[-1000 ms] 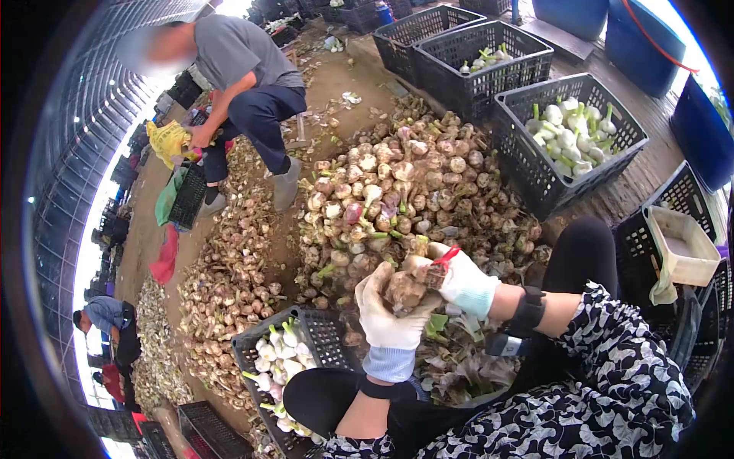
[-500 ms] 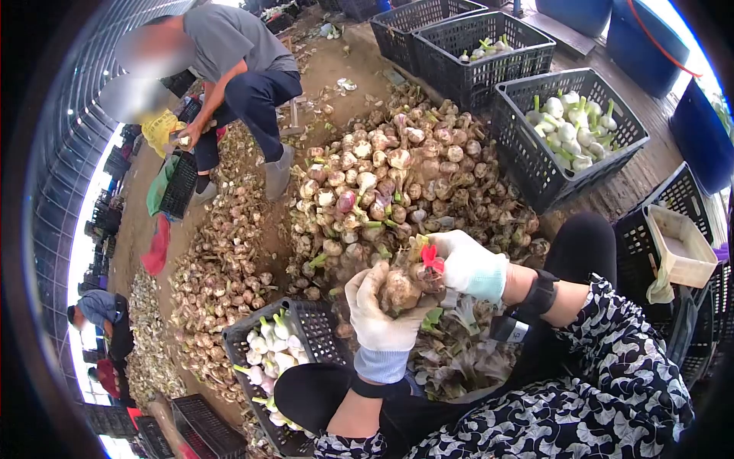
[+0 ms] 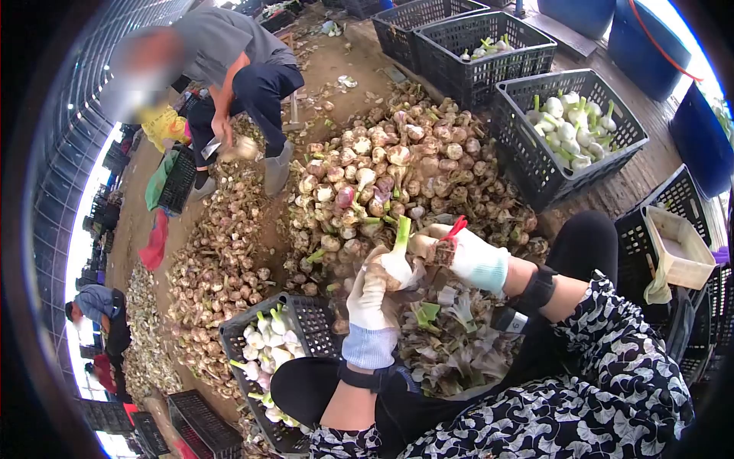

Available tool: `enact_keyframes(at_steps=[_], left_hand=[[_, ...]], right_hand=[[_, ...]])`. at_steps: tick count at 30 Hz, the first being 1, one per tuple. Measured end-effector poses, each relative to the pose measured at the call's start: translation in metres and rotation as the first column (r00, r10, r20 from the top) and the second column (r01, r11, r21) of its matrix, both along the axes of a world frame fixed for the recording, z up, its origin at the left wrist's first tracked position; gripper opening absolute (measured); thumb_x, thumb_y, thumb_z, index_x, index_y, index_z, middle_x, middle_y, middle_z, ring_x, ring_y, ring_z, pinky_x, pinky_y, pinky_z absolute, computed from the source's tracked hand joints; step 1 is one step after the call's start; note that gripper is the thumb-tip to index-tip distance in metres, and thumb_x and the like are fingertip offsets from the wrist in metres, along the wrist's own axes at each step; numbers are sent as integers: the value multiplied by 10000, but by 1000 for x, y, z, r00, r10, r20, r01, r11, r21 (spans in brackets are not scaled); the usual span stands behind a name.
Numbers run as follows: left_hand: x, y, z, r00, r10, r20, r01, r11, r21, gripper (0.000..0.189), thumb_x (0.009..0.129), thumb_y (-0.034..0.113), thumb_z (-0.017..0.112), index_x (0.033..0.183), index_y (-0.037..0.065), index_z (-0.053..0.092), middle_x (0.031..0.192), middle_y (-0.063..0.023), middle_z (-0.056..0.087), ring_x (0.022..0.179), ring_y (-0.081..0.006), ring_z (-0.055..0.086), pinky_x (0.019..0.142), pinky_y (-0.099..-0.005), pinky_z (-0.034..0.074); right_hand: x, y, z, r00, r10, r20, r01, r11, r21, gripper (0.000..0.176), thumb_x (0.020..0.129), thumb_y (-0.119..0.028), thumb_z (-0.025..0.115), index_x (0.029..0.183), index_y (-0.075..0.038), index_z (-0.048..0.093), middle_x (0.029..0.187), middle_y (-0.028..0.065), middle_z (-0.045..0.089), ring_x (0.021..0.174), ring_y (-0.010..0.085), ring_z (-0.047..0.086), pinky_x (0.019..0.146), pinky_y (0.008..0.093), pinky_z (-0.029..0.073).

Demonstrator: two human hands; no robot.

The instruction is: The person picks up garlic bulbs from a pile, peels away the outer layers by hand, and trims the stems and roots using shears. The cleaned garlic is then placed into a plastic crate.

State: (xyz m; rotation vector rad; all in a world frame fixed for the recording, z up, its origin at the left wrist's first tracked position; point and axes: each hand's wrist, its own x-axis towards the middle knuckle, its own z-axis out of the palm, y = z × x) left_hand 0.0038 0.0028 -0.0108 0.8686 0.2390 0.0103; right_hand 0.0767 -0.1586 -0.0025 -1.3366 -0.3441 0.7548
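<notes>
Left hand (image 3: 371,297) grasping garlic bulb (image 3: 397,269), green stem (image 3: 402,232) up; right hand (image 3: 465,256) at bulb's side, grip unclear; garlic pile (image 3: 413,161) beyond

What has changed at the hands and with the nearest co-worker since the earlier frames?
The garlic bulb in the left hand now shows white with a green stem pointing up, where brown skin showed before. The co-worker's hand has moved rightward in view, away from the yellow bundle. The right hand stays beside the bulb; the garlic pile looks unchanged.
</notes>
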Motion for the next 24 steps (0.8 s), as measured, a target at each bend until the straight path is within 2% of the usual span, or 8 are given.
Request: enact_keyframes(at_steps=[5, 7, 9, 11, 13, 16, 19, 24], left_hand=[[2, -4, -23, 996, -34, 80, -2, 910, 414, 467, 840, 246, 599, 1226, 59, 413, 1091, -68, 526, 977, -203, 540, 861, -381, 455], [0, -4, -4, 999, 19, -32, -22, 994, -102, 470, 853, 189, 568, 1249, 26, 376, 1002, -105, 551, 795, -168, 566, 709, -298, 498], [-2, -5, 4, 1000, -1, -17, -1, 993, -117, 509, 826, 223, 611, 1251, 51, 388, 982, -87, 552, 803, -176, 558, 715, -328, 495], [3, 8, -21, 996, 56, 65, -52, 996, -67, 495, 827, 305, 600, 1238, 96, 420, 996, -84, 558, 830, -198, 562, 715, -377, 499], [-1, 15, -1, 996, -25, 91, 37, 991, -131, 480, 800, 340, 628, 1187, 106, 469, 1007, -74, 565, 838, -203, 572, 675, -372, 502], [-2, 14, 2, 1000, 17, -4, -17, 999, -42, 471, 815, 348, 610, 1185, 96, 466, 1011, -67, 566, 863, -192, 570, 679, -378, 506], [-5, 4, -7, 996, -59, -69, 63, 997, 55, 486, 838, 352, 580, 1198, 52, 451, 1063, -77, 559, 944, -212, 563, 755, -397, 503], [-4, -1, -2, 985, -162, -55, 158, 984, -83, 494, 836, 290, 597, 1193, -15, 442, 1101, -119, 544, 980, -224, 557, 809, -385, 493]], right_hand=[[-3, 8, -8, 965, -31, 260, 25, 999, 25, 327, 793, -254, 656, 982, -6, 559, 874, 34, 608, 802, 82, 540, 733, 264, 445], [-8, 5, 6, 929, -45, 367, 56, 998, -20, 324, 786, -251, 659, 985, -15, 563, 877, 61, 614, 813, 114, 562, 745, 282, 451], [-7, 3, 7, 881, -55, 470, 93, 994, -59, 321, 778, -248, 661, 988, -24, 567, 880, 88, 619, 824, 146, 583, 756, 300, 458], [-1, 1, -6, 515, -98, 851, 249, 968, -39, 275, 713, -100, 678, 953, -20, 570, 821, 106, 613, 739, 167, 592, 696, 285, 481], [1, -9, -19, 625, -77, 777, 294, 945, -143, 176, 727, -112, 655, 870, -29, 591, 790, 112, 618, 700, 239, 614, 661, 305, 484], [13, -13, -14, 834, 336, 438, 75, 717, -693, 328, 794, -334, 625, 906, -26, 631, 746, 109, 625, 724, 214, 622, 672, 301, 484], [-1, -5, 9, 806, -70, 588, 150, 985, -88, 539, 743, -380, 661, 1109, -3, 541, 947, 154, 602, 900, 238, 595, 767, 318, 467], [-1, 1, 14, 759, -101, 643, 217, 971, -104, 315, 677, -171, 728, 883, -2, 558, 804, 117, 582, 765, 229, 590, 689, 306, 462]])
